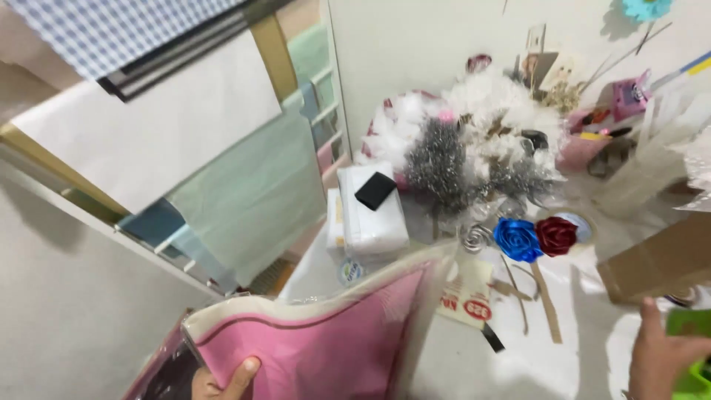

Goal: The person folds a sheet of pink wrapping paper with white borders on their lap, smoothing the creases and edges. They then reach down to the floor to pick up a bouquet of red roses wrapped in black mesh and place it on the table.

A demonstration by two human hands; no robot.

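Pink wrapping sheets in a clear sleeve (326, 337) stand tilted at the lower centre of the view, over the near edge of the white bench (548, 363). The left hand (222, 381) grips the sleeve from below, its thumb pressed on the pink face and the fingers hidden behind. The right hand (659, 355) sits at the lower right edge of the view, just beside a green object (689, 323); whether it grasps that object cannot be told, as the fingers are cut off by the frame.

Beyond the sleeve lies a white box (370, 215) with a black pad (375, 190) on top. To its right, a blue ribbon rose (517, 238) touches a dark red ribbon rose (555, 235). A brown cardboard piece (655, 263) lies near the right hand. Behind these stands a cluster of white feathers and silver tinsel (459, 141) against the wall. Rolls of paper (222, 148) hang on a rack at the left.
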